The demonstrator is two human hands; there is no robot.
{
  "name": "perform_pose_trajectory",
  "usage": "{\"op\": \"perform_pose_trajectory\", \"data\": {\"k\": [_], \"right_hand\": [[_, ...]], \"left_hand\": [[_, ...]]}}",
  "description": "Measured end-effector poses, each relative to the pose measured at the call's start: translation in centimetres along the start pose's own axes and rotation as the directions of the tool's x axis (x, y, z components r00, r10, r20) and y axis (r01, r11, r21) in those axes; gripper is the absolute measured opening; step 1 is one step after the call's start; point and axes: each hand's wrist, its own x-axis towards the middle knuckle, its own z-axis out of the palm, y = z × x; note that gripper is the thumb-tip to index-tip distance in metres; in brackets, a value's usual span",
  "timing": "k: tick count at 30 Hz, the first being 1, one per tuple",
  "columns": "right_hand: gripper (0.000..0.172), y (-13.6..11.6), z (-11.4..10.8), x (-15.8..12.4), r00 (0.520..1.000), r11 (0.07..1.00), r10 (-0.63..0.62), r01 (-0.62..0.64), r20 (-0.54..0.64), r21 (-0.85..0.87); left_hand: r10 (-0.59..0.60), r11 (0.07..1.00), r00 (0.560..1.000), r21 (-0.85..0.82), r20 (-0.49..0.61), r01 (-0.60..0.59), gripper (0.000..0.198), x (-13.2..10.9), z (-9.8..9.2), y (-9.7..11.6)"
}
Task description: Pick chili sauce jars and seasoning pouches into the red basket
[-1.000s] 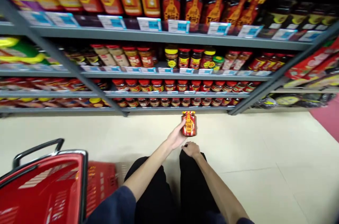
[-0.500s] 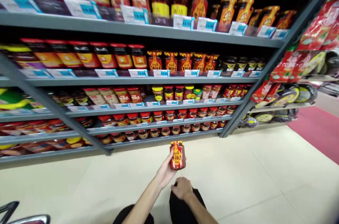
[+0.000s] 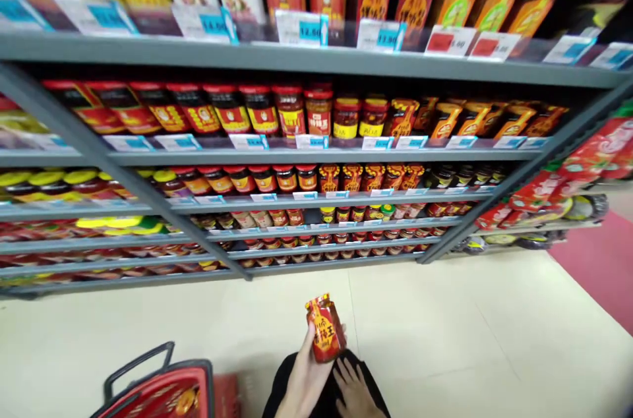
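Note:
My left hand [image 3: 306, 372] is wrapped around a small glass jar of red sauce [image 3: 325, 329] with an orange and yellow label, held upright low in the middle of the view. My right hand [image 3: 352, 390] lies just below and to the right of the jar, fingers stretched out flat and holding nothing. Both hands hover over my dark trousers at the bottom edge. In front stands a tall grey shelf unit [image 3: 306, 60] with rows of similar red-lidded jars.
A red shopping basket [image 3: 163, 395] with a black handle sits on the floor at the lower left. Cream floor tiles run between me and the shelves. A red mat [image 3: 601, 266] lies at the right, beside a second shelf unit with red packets [image 3: 583, 167].
The view has tilted upward, showing higher shelves. The jar and both hands have sunk toward the bottom edge, and the jar now tilts slightly. The red basket has come back into view.

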Motion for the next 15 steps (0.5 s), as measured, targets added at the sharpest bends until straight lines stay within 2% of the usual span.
{"op": "perform_pose_trajectory", "data": {"k": [2, 4, 11, 15], "right_hand": [[0.085, -0.5, 1.7, -0.3, 0.998, 0.999, 0.039, -0.04, 0.04, 0.009], [0.078, -0.9, 2.1, -1.5, 0.995, 0.996, 0.078, -0.079, 0.055, 0.028], [0.062, -1.3, 0.8, -7.9, 0.968, 0.969, 0.203, -0.22, 0.149, 0.11], [0.044, -2.8, -0.8, -10.2, 0.949, 0.943, 0.279, -0.3, 0.149, 0.145]], "left_hand": [[0.013, 1.0, 1.0, 0.018, -0.021, -0.013, 0.053, -1.1, -1.0, 1.6], [0.027, 0.999, 0.999, 0.036, -0.043, -0.026, 0.052, -2.6, -1.0, 2.4], [0.099, 0.992, 0.99, 0.085, -0.105, -0.09, 0.057, -8.2, 2.2, 1.8], [0.167, 0.972, 0.986, 0.169, -0.026, -0.16, 0.06, -10.3, 4.7, 2.6]]}}
